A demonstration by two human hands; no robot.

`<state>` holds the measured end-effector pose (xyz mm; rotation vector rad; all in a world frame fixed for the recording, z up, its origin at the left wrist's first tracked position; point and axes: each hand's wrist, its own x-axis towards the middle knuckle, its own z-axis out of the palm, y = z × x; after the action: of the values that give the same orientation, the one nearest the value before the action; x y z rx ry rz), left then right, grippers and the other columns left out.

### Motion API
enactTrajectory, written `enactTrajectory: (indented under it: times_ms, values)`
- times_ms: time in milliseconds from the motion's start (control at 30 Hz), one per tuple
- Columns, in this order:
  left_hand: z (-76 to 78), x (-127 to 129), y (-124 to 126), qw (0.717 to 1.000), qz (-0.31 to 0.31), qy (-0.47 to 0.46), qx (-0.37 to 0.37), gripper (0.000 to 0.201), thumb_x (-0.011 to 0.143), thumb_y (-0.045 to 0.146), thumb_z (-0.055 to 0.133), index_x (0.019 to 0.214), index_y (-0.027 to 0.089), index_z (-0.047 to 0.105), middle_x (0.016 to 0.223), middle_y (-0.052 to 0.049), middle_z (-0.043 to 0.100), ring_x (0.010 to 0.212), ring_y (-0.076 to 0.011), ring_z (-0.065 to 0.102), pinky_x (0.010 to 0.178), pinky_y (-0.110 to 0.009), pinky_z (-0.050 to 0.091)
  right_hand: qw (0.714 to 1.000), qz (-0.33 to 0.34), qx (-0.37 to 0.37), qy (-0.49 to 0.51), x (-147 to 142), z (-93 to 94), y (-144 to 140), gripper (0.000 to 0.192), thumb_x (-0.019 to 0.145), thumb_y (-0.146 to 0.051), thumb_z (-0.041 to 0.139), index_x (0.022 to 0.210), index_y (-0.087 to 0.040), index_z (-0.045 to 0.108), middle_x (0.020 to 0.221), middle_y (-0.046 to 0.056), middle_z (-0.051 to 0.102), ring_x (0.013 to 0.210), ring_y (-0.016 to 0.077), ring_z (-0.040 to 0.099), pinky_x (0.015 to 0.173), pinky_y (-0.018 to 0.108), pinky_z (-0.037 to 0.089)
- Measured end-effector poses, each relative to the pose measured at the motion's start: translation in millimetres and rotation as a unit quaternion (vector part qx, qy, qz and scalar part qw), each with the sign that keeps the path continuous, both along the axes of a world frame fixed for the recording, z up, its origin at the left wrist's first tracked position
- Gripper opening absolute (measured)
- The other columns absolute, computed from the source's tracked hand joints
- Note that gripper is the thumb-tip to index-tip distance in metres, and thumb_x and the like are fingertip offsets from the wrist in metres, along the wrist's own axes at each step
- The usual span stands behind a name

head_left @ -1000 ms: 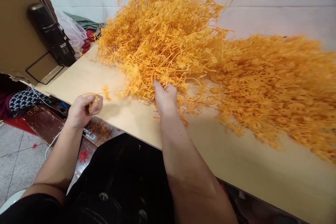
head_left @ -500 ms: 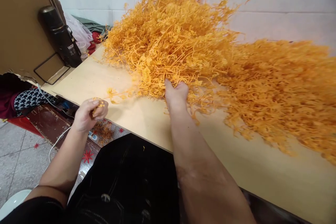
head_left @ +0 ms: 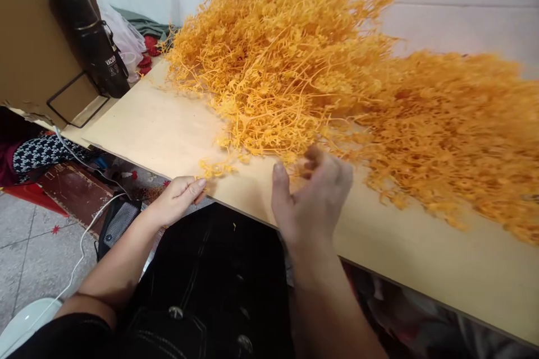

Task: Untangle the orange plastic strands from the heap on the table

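Black flask [head_left: 89,42] stands capped, contents hidden, while left hand [head_left: 179,200] pinches orange sprig [head_left: 215,169] and right hand [head_left: 315,202] gapes open.

We look out from a single camera worn on the person's head, angled forward and down past the black garment [head_left: 219,291] at the bottom edge. The left hand [head_left: 181,199] and the right hand [head_left: 314,196] fall close below us, near mid-frame. Our view crosses the tabletop [head_left: 421,258] obliquely, its near edge slanting down rightward, and faces a tiled wall [head_left: 471,25] beyond the orange heap [head_left: 286,67]. To our left, it takes in cardboard [head_left: 25,39] and, lower, the floor [head_left: 19,258].
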<state>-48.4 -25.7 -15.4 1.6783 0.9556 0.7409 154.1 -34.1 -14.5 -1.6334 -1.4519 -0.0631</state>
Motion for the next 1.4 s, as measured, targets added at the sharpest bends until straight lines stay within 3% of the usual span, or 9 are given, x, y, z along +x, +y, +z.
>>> enactTrajectory:
  times_ms: [100,233,400,633,833,967,1100,1233,1400]
  values:
    - [-0.4,4.6,-2.1,0.999,-0.049,0.012,0.017,0.044,0.088,0.043,0.03,0.054,0.015,0.039,0.052,0.003,0.035,0.049,-0.0059,0.032,0.051,-0.022,0.027,0.984,0.115,-0.095,0.097,-16.0,2.1,-7.1,0.039,0.082,-0.049,0.04,0.094,-0.015,0.054,0.089,0.012,0.058,0.082,0.0204,0.055,0.074,0.038,0.046]
    - [1.1,14.1,-6.2,0.992,-0.094,0.045,0.075,0.04,0.088,0.035,0.031,0.055,0.015,0.041,0.056,0.002,0.038,0.055,-0.0073,0.037,0.057,-0.021,0.031,0.897,0.254,-0.259,0.252,-27.2,0.7,19.5,0.041,0.08,-0.054,0.042,0.067,-0.017,0.055,0.061,0.001,0.052,0.06,0.0118,0.049,0.056,0.026,0.041]
    - [-1.1,22.4,-8.4,0.989,-0.096,0.061,0.098,0.037,0.089,0.032,0.03,0.06,0.015,0.047,0.059,0.001,0.043,0.059,-0.0083,0.042,0.063,-0.021,0.034,0.827,0.308,-0.22,0.415,-34.7,-5.4,43.4,0.031,0.066,-0.048,0.063,0.063,-0.017,0.058,0.059,-0.002,0.053,0.055,0.0081,0.044,0.051,0.022,0.035]
    - [-7.2,35.6,-15.9,0.998,-0.043,0.019,0.035,0.037,0.089,0.032,0.025,0.058,0.017,0.039,0.055,0.002,0.04,0.053,-0.0085,0.038,0.057,-0.022,0.032,0.762,0.256,-0.198,0.561,-38.4,-12.4,58.2,0.025,0.062,-0.041,0.066,0.059,-0.018,0.057,0.064,-0.001,0.056,0.053,0.0075,0.047,0.045,0.02,0.037]
    - [3.6,52.4,-44.4,0.937,-0.341,0.025,0.067,0.028,0.083,0.025,0.038,0.056,0.018,0.04,0.058,-0.002,0.048,0.053,-0.0097,0.039,0.053,-0.024,0.031,0.749,0.194,-0.154,0.615,-34.8,-16.4,80.5,0.024,0.07,-0.037,0.06,0.06,-0.019,0.047,0.061,-0.003,0.052,0.051,0.0073,0.049,0.045,0.021,0.039]
    - [5.5,42.9,-31.3,0.975,-0.164,-0.114,-0.093,0.033,0.084,0.033,0.036,0.063,0.014,0.052,0.062,-0.003,0.05,0.055,-0.008,0.044,0.052,-0.021,0.035,0.731,0.266,-0.156,0.608,-32.2,-13.0,71.8,0.022,0.067,-0.04,0.063,0.065,-0.019,0.054,0.062,-0.002,0.054,0.057,0.0098,0.054,0.047,0.022,0.042]
    - [3.0,30.6,-10.9,0.931,0.001,-0.267,-0.251,0.017,0.074,0.027,0.046,0.078,0.013,0.056,0.055,0.003,0.043,0.039,-0.0022,0.026,0.037,-0.016,0.017,0.708,0.3,-0.155,0.62,-31.7,-4.2,58.9,0.022,0.069,-0.041,0.062,0.069,-0.02,0.056,0.067,-0.001,0.058,0.06,0.0107,0.056,0.05,0.022,0.045]
    - [3.7,35.8,-1.9,0.882,0.044,-0.323,-0.34,0.017,0.066,0.013,0.045,0.081,0.014,0.052,0.056,0.004,0.044,0.036,-0.0008,0.026,0.035,-0.013,0.014,0.689,0.332,-0.16,0.624,-31.1,2.8,54.0,0.019,0.071,-0.04,0.06,0.07,-0.021,0.054,0.067,-0.002,0.057,0.058,0.0093,0.055,0.051,0.022,0.046]
    - [10.7,50.5,10.8,0.844,0.049,-0.35,-0.404,0.022,0.08,0.036,0.045,0.075,0.015,0.046,0.055,0.004,0.044,0.037,-0.0018,0.031,0.034,-0.013,0.015,0.698,0.338,-0.175,0.607,-32.1,4.2,50.6,0.017,0.071,-0.038,0.061,0.071,-0.022,0.053,0.068,-0.002,0.059,0.067,0.012,0.059,0.057,0.024,0.048]
